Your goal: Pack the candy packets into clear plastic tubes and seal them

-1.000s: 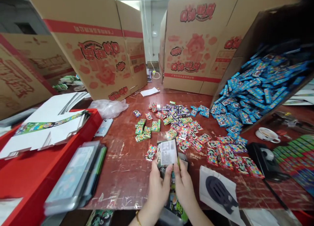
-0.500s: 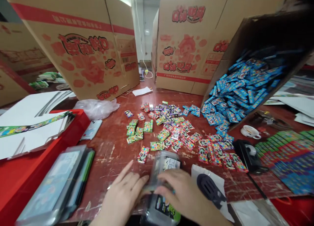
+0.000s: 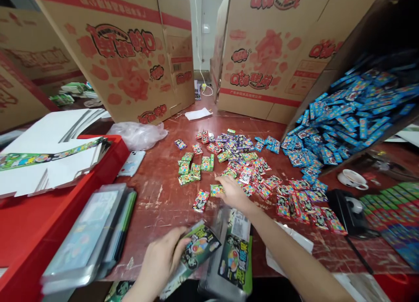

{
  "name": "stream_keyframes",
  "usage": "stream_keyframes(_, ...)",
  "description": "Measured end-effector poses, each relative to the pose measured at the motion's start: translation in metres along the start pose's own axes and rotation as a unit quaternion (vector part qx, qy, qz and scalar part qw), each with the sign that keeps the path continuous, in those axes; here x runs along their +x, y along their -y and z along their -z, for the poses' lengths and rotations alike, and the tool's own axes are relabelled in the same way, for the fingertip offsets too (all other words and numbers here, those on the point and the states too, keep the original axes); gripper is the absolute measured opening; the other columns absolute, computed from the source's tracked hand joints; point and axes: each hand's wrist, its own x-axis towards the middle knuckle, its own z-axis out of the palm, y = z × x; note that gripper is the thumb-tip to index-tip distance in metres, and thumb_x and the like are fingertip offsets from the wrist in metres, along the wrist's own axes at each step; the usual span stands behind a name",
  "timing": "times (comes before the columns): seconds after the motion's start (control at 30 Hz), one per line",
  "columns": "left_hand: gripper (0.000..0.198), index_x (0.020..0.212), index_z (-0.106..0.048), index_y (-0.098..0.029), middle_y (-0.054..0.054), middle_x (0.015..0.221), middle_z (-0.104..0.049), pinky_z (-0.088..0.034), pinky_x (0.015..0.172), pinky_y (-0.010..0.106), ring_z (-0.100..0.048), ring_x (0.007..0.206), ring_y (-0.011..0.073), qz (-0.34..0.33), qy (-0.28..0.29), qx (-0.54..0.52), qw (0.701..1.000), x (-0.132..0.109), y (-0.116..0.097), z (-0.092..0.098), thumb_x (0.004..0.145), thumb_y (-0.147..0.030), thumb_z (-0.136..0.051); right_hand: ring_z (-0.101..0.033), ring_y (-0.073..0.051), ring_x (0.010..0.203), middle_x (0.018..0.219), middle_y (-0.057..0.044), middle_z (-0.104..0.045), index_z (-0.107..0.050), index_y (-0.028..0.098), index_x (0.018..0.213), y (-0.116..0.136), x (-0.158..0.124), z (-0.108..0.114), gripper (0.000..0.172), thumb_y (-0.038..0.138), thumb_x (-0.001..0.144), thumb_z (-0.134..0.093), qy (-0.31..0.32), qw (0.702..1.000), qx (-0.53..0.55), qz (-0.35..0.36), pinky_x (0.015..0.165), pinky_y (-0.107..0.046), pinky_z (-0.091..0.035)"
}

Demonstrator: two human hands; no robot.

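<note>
Your left hand (image 3: 165,255) grips a flat, dark-green printed package (image 3: 202,244) by the front edge of the bench (image 3: 153,214); your right hand (image 3: 233,193), half-curled, hold unclear, seemingly picks among small green sachets (image 3: 216,190), calling for a light pinch.

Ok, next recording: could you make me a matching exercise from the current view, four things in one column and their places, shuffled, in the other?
Things
1. The person's left hand
2. The person's right hand
3. White round cup with a handle
4. Small shiny blue packets

Places
A. On the far side of the black plastic tape dispenser
B. Spread from inside the open brown cardboard box onto the table
C. On a dark green printed card, in its grip
D. At the small red and green packets

Pairs: 1-C, 2-D, 3-A, 4-B
</note>
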Motion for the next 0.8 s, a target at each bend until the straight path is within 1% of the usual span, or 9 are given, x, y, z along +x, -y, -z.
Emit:
stream_keyframes(0.13, 0.027, 0.105, -0.059, -0.022, 0.005, 0.097, -0.074, -0.055, 0.07, 0.024, -0.071, 0.084, 0.0184, 0.06, 0.016, -0.034, 0.997, 0.005, 0.016, 0.001, 0.092, -0.037, -0.04, -0.055, -0.025, 0.104, 0.106, -0.01, -0.064, -0.06, 0.019, 0.112, -0.024, 0.026, 0.004, 0.043, 0.005, 0.071, -0.062, 0.061, 0.997, -0.011, 0.035, 0.094, -0.04, -0.037)
stream_keyframes(0.23, 0.032, 0.111, -0.058, -0.021, 0.007, 0.109, -0.071, -0.053, 0.083, 0.028, -0.067, 0.097, 0.0198, 0.12, 0.018, -0.081, 0.989, 0.009, 0.021, 0.004, 0.092, -0.038, -0.041, -0.059, -0.02, 0.096, 0.107, -0.006, -0.064, -0.055, 0.022, 0.117, -0.025, 0.013, 0.006, 0.042, 0.013, 0.076, -0.06, 0.026, 0.989, 0.142, 0.016, 0.086, -0.034, -0.044)
stream_keyframes(0.27, 0.033, 0.111, -0.059, -0.02, 0.008, 0.11, -0.07, -0.052, 0.085, 0.028, -0.067, 0.098, 0.0202, 0.139, 0.022, -0.103, 0.985, 0.011, 0.022, 0.006, 0.092, -0.039, -0.041, -0.061, -0.019, 0.088, 0.101, -0.004, -0.065, -0.057, 0.022, 0.113, -0.024, 0.005, 0.007, 0.039, 0.018, 0.075, -0.064, 0.002, 0.969, 0.246, -0.016, 0.08, -0.032, -0.046)
stream_keyframes(0.37, 0.036, 0.11, -0.06, -0.018, 0.009, 0.109, -0.07, -0.052, 0.084, 0.029, -0.066, 0.096, 0.0201, 0.175, 0.045, -0.17, 0.969, 0.02, 0.018, 0.006, 0.092, -0.04, -0.038, -0.061, -0.017, 0.068, 0.076, 0.0, -0.066, -0.063, 0.02, 0.091, -0.021, -0.02, 0.007, 0.031, 0.029, 0.063, -0.074, -0.071, 0.845, 0.514, -0.128, 0.066, -0.029, -0.048)
stream_keyframes(0.47, 0.035, 0.109, -0.062, -0.018, 0.008, 0.109, -0.07, -0.051, 0.084, 0.03, -0.066, 0.096, 0.0206, 0.174, 0.056, -0.187, 0.965, 0.029, 0.008, 0.0, 0.091, -0.041, -0.041, -0.06, -0.018, 0.065, 0.069, -0.002, -0.065, -0.063, 0.019, 0.075, -0.015, -0.041, 0.007, 0.019, 0.034, 0.065, -0.069, -0.121, 0.787, 0.582, -0.167, 0.063, -0.03, -0.048)
stream_keyframes(0.57, 0.032, 0.104, -0.065, -0.02, 0.007, 0.107, -0.071, -0.05, 0.088, 0.032, -0.066, 0.097, 0.0216, 0.16, 0.071, -0.178, 0.968, 0.033, -0.005, -0.006, 0.089, -0.04, -0.045, -0.058, -0.017, 0.062, 0.062, -0.001, -0.06, -0.059, 0.019, 0.066, -0.002, -0.053, 0.012, 0.018, 0.035, 0.069, -0.066, -0.174, 0.772, 0.595, -0.143, 0.06, -0.028, -0.046)
stream_keyframes(0.67, 0.031, 0.104, -0.066, -0.02, 0.006, 0.106, -0.072, -0.049, 0.087, 0.031, -0.066, 0.096, 0.0211, 0.154, 0.1, -0.203, 0.962, 0.036, -0.019, -0.008, 0.089, -0.04, -0.047, -0.052, -0.013, 0.055, 0.066, 0.002, -0.057, -0.054, 0.023, 0.077, 0.013, -0.058, 0.022, 0.021, 0.043, 0.08, -0.058, -0.213, 0.769, 0.595, -0.099, 0.054, -0.025, -0.044)
stream_keyframes(0.73, 0.032, 0.105, -0.066, -0.019, 0.007, 0.107, -0.072, -0.05, 0.085, 0.029, -0.066, 0.095, 0.0207, 0.158, 0.116, -0.234, 0.952, 0.039, -0.027, -0.008, 0.089, -0.04, -0.047, -0.055, -0.012, 0.061, 0.077, 0.002, -0.058, -0.053, 0.027, 0.093, 0.02, -0.06, 0.027, 0.02, 0.042, 0.082, -0.057, -0.223, 0.797, 0.556, -0.076, 0.057, -0.024, -0.045)
stream_keyframes(0.8, 0.033, 0.106, -0.066, -0.019, 0.007, 0.106, -0.072, -0.051, 0.082, 0.028, -0.067, 0.092, 0.0201, 0.156, 0.133, -0.264, 0.943, 0.042, -0.035, -0.007, 0.089, -0.04, -0.047, -0.058, -0.015, 0.074, 0.088, 0.0, -0.06, -0.053, 0.027, 0.103, 0.022, -0.063, 0.03, 0.026, 0.037, 0.081, -0.061, -0.228, 0.851, 0.469, -0.054, 0.066, -0.026, -0.047)
